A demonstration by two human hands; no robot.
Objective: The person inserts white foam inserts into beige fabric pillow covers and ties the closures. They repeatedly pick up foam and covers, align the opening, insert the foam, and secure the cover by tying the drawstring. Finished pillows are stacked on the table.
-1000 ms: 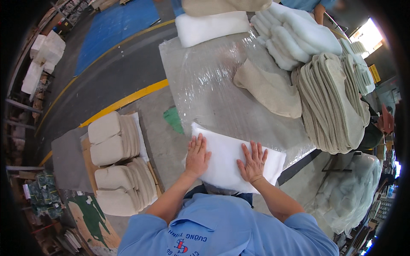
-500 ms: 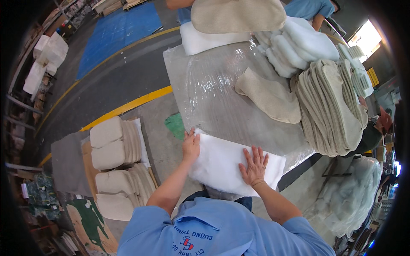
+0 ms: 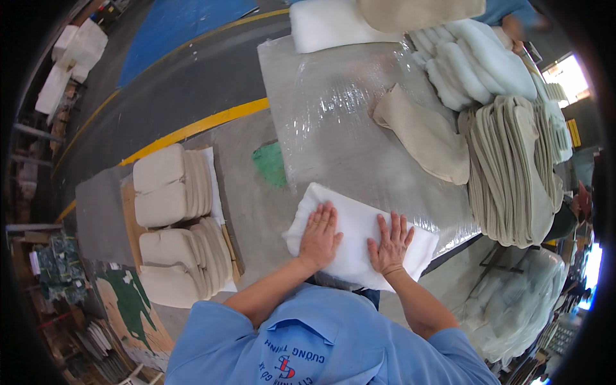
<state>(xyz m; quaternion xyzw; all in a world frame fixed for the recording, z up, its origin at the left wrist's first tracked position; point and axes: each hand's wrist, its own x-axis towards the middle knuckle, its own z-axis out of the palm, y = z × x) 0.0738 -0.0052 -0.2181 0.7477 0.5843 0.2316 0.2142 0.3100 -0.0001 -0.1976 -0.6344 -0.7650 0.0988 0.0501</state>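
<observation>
A white padded sheet of wadding [image 3: 357, 224] lies at the near edge of the plastic-covered table [image 3: 333, 141]. My left hand [image 3: 321, 236] rests flat on its left part, fingers stretched out. On its right part lies my right hand [image 3: 389, 245], palm down with the fingers spread. Neither hand grips anything. Farther up the table, a single beige fabric cover [image 3: 423, 135] lies slack, beside a thick stack of beige fabric covers [image 3: 510, 170].
Several white wadding pads [image 3: 478, 64] are piled at the far right, near another person's arm [image 3: 512, 31]. Another white pad [image 3: 340, 25] lies under a beige cushion [image 3: 420, 13] at the far edge. Beige cushions [image 3: 170, 183] stand stacked at left. A plastic-wrapped bundle [image 3: 516, 308] sits at right.
My left hand has moved from the wadding's far left corner onto its top, nearer my right hand. My right hand stays flat on it. The view has shifted slightly.
</observation>
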